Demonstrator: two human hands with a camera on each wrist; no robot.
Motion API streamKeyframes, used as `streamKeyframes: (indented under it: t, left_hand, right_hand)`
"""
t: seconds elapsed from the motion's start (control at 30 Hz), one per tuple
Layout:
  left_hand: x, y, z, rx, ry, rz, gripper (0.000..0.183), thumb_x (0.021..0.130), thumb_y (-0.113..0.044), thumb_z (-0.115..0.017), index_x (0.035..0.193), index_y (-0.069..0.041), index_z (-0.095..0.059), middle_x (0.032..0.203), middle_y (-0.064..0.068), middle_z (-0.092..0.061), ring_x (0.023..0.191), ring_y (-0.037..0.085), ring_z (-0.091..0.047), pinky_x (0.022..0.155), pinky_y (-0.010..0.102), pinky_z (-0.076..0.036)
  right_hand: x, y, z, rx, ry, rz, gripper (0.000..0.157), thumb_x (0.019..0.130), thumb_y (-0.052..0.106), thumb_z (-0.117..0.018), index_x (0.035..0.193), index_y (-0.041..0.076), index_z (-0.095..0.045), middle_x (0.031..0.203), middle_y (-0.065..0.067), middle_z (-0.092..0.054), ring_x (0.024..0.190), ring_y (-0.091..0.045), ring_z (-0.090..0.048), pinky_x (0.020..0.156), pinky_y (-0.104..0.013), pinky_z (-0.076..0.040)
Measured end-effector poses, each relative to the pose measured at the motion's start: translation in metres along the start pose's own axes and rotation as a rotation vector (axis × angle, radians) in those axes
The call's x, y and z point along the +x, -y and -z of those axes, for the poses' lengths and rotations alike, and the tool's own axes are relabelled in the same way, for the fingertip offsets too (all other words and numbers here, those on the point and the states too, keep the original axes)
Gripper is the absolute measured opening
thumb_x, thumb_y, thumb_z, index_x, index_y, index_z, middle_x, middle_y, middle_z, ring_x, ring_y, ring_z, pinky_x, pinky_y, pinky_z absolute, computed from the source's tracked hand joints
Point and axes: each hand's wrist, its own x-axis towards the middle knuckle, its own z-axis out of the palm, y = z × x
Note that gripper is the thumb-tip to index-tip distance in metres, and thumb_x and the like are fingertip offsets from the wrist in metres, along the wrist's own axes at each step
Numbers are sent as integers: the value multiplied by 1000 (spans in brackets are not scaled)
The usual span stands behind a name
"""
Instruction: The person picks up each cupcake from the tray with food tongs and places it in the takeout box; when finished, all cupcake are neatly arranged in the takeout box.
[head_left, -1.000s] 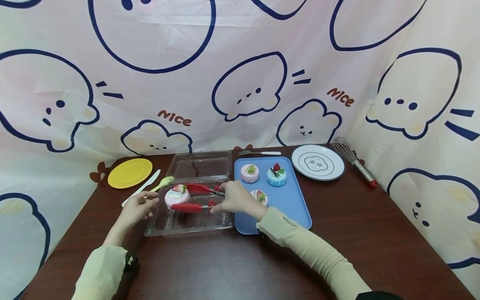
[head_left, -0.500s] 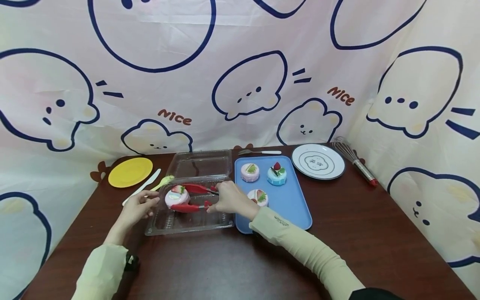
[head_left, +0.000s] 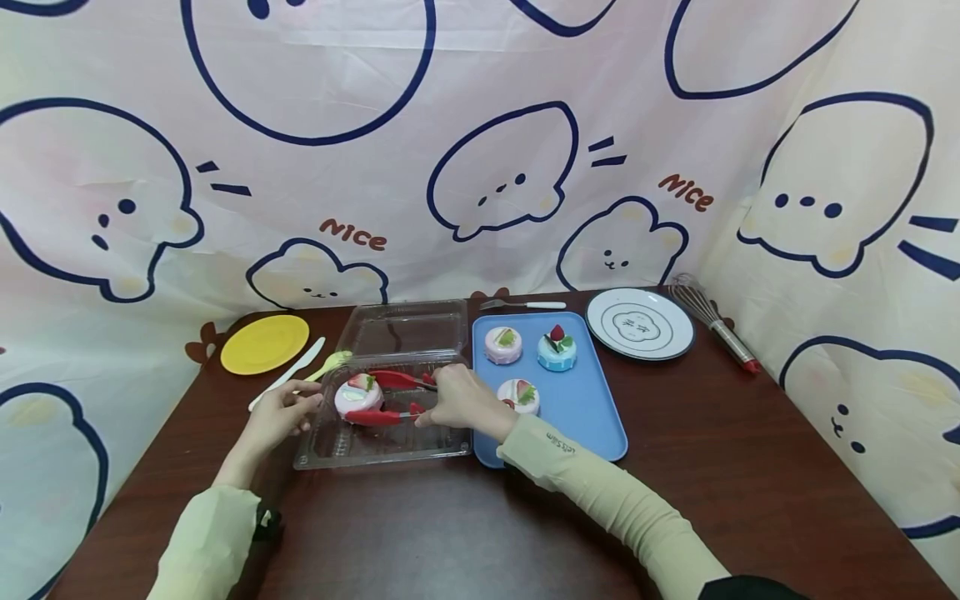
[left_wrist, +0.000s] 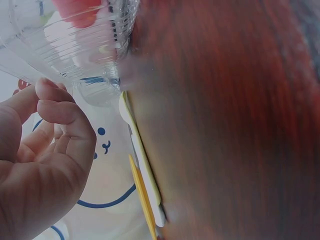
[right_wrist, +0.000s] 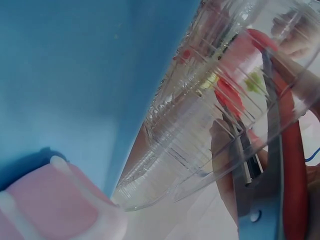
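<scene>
On my feed the right hand (head_left: 467,400) grips a pair of tongs (head_left: 375,417), whose 2 red tips point left. Between those tips sits the pink cake (head_left: 356,405) with a strawberry on top, toward the left end of the clear box (head_left: 442,443). I cannot tell how hard the tips press on it, or whether the cake rests on the box floor.

The relation I judge to matter most: the cake lies left of the right hand, along the tongs' long axis, which runs left to right like the box; 1 tip is on the far side, 1 on the near. The cake is round, so it gives me no long axis to line up. The left hand (head_left: 275,414) is nearer to it, just at the box's left edge, fingers bent; I cannot tell whether they pinch the rim.

3 other cakes (head_left: 557,359) stand on the blue tray (head_left: 585,417) to the right.

I read "NICE" 2 times on the backdrop (head_left: 495,75), and the right sleeve (head_left: 600,473) carries small print that seems to say "Let'sSlim". Marks on the white plate (head_left: 615,333), far right, are too small for me to read.
</scene>
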Motion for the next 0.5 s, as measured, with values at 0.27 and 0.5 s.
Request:
streamKeyframes:
  t: [0.27,0.5]
  left_hand:
    - [0,-1,0,14,-3,22,38,92,-22,-53,119,4,-51,69,9,-53,54,14,-53,52,28,-46]
    - [0,-1,-1,18,0,30,39,91,-24,-54,119,4,-50,68,9,-52,54,15,-53,54,29,-47]
  right_hand:
    - [-1,2,1,-2,4,7,49,60,44,-81,58,14,-42,52,4,-32,42,-7,-26,38,-24,-25]
    - [-1,0,1,0,12,11,50,59,45,-81,58,14,-42,51,4,-31,42,-7,-25,39,-24,-24]
